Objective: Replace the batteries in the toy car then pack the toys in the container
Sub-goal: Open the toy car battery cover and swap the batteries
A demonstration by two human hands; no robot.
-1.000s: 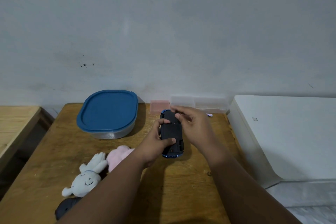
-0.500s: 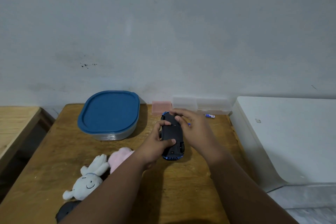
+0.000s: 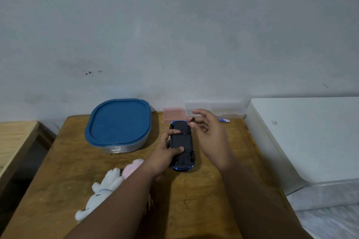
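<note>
A blue toy car (image 3: 182, 141) lies upside down on the wooden table (image 3: 204, 190), its black underside facing up. My left hand (image 3: 167, 153) grips it from the left, thumb and fingers on the underside. My right hand (image 3: 209, 134) hovers just right of the car's far end with fingers spread; its thumb tip is close to the car. A small dark bit shows by that thumb, and I cannot tell what it is. The container (image 3: 124, 148) with a blue lid stands shut at the back left. A white plush rabbit (image 3: 104, 192) and a pink plush (image 3: 133, 166) lie front left. One battery (image 3: 224, 120) lies at the back right.
A pink box (image 3: 173, 114) and clear plastic boxes (image 3: 213, 109) stand against the wall behind the car. A white appliance (image 3: 310, 137) borders the table on the right. A second wooden surface (image 3: 13, 141) lies to the left, across a gap.
My right hand has come off the car's far end and moved slightly right, fingers now spread. My left hand keeps its grip on the car.
</note>
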